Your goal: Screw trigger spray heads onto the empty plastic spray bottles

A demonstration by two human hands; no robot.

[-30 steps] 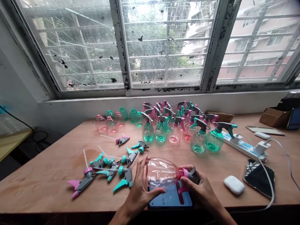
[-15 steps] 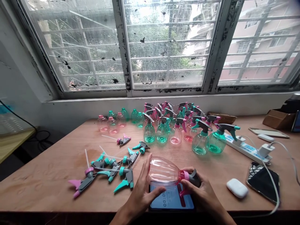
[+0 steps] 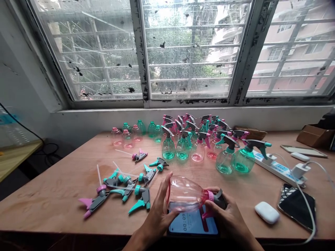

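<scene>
A clear pink spray bottle (image 3: 185,193) lies sideways between my hands, above a lit phone (image 3: 190,223). My left hand (image 3: 157,211) is closed round its base end. My right hand (image 3: 227,212) grips the grey and pink spray head (image 3: 213,198) at the bottle's neck; some of those fingers are hidden behind it. To the left lie several loose spray heads with straws, among them a pink and grey one (image 3: 95,202) and a teal and grey one (image 3: 141,199).
Finished-looking green spray bottles (image 3: 168,148) and pink ones stand grouped at the back. Headless bottles (image 3: 128,139) stand left of them. On the right are a power strip (image 3: 277,169) with cables, a white earbud case (image 3: 267,212) and a dark phone (image 3: 297,205).
The camera view has shifted slightly, so everything sits a little further right. The bottle has rolled or tilted a little in my hands; both keep their hold.
</scene>
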